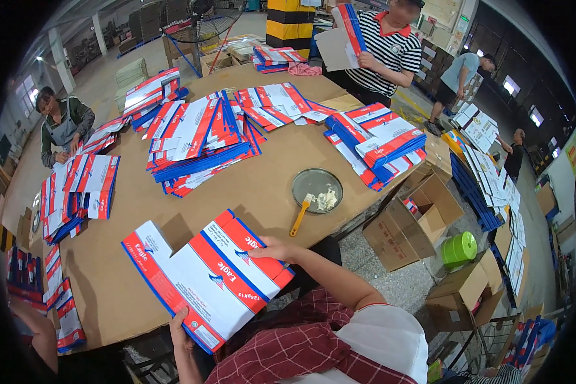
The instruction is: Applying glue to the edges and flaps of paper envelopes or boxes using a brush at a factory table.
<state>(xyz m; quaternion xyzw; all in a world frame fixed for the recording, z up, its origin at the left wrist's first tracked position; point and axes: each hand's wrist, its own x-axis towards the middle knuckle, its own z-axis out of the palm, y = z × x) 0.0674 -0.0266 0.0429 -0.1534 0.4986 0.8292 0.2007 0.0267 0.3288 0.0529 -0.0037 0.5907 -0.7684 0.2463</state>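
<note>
Close in front of me is a flat cardboard carton blank (195,281), printed in red, white and blue and tilted over the table's near edge. My left hand (182,328) grips its lower left edge. At its right side, my right hand (274,249) is closed on the red flap, thumb and fingers across the panel. A round dark dish (299,184) sits beyond my right hand, with off-white paste (328,200) smeared in it. On its rim leans a brush (297,219) with an orange-yellow handle, its bristles in the dish.
Stacks of similar blanks lie on the brown table (256,182): a large middle pile (195,137), a right pile (381,137), and a left pile (83,189). Cardboard boxes (390,237) and a green tub (459,249) stand right. Co-workers (390,51) stand around the table.
</note>
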